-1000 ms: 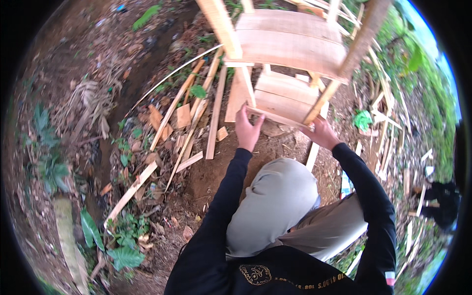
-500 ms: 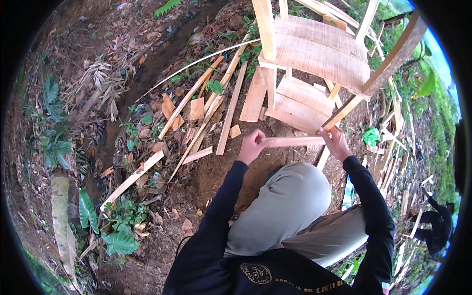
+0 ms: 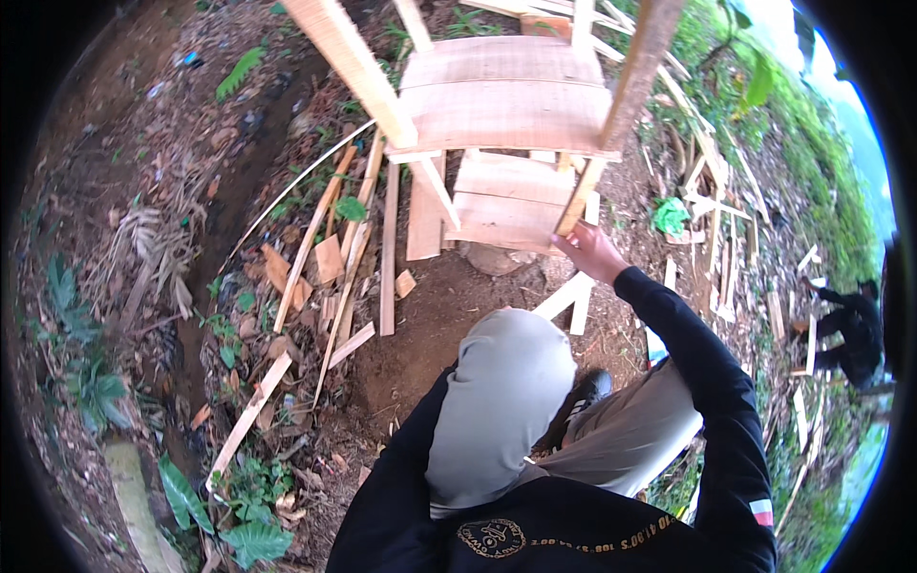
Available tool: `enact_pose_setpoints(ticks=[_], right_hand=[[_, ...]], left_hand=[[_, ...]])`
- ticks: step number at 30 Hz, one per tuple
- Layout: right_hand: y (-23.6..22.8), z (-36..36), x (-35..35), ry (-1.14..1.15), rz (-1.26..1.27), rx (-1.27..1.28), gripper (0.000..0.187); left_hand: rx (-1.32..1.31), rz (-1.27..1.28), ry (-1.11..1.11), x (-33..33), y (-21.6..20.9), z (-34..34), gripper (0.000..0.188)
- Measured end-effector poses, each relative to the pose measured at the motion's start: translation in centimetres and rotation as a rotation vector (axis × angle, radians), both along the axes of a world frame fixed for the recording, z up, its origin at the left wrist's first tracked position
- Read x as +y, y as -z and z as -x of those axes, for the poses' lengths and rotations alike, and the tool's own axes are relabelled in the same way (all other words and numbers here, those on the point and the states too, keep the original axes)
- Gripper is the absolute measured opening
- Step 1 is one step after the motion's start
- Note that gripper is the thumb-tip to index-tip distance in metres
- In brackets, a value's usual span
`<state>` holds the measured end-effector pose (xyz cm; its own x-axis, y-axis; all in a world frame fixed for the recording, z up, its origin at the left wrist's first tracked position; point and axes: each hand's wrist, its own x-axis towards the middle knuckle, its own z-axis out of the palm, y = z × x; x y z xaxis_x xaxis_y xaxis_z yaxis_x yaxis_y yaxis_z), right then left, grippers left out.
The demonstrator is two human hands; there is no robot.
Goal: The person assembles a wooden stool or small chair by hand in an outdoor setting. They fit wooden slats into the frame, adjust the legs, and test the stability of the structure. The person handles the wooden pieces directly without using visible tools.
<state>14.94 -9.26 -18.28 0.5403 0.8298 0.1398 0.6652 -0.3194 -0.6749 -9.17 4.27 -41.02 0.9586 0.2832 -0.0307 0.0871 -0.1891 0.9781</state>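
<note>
A light wooden shelf frame (image 3: 506, 113) with two plank boards stands tilted in front of me, its posts rising toward the top of the view. My right hand (image 3: 594, 252) is closed round the lower end of its right front post (image 3: 581, 196), beside the lower board (image 3: 506, 205). My left hand is not visible; the left sleeve (image 3: 396, 468) runs down behind my bent left knee (image 3: 506, 372). Pale wooden strips (image 3: 564, 298) lie just below my right hand, near my shoe (image 3: 592, 387).
Several loose strips (image 3: 389, 248) and offcuts (image 3: 330, 260) lie on the soil to the left. More scrap wood (image 3: 712, 239) and a green plastic bag (image 3: 671, 217) lie at right. Another person (image 3: 850, 329) in dark clothes is at the far right.
My left hand has gone from the wooden strip and dropped out of sight behind my knee. The strip no longer spans my hands. My right hand stays at the post; the view has shifted.
</note>
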Motion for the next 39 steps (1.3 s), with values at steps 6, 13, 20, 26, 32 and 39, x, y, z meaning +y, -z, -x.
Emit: enact_pose_setpoints(ticks=[6, 13, 20, 26, 32, 39], right_hand=[[-1.7, -0.5, -0.2, 0.087, -0.180, -0.116, 0.046], [-5.7, 1.3, 1.8, 0.250, -0.339, 0.305, 0.040], [-6.2, 0.7, 4.9, 0.403, -0.510, 0.410, 0.029], [-6.8, 0.5, 4.9, 0.572, -0.657, 0.425, 0.019], [-8.4, -1.3, 3.1, 0.578, -0.708, 0.517, 0.013], [-8.7, -2.6, 1.2, 0.607, -0.822, 0.617, 0.014]], left_hand=[[0.265, 0.288, 0.032, -1.7, -2.6, -0.3, 0.033], [0.392, 0.404, -0.016, -1.4, -3.6, 0.6, 0.034], [0.457, 0.438, -0.018, -1.9, -4.3, 0.9, 0.035], [0.478, 0.454, -0.007, -2.1, -5.1, 1.1, 0.036], [0.488, 0.482, -0.013, -1.7, -5.2, 1.7, 0.037], [0.502, 0.519, -0.014, -2.3, -4.9, 1.5, 0.038]])
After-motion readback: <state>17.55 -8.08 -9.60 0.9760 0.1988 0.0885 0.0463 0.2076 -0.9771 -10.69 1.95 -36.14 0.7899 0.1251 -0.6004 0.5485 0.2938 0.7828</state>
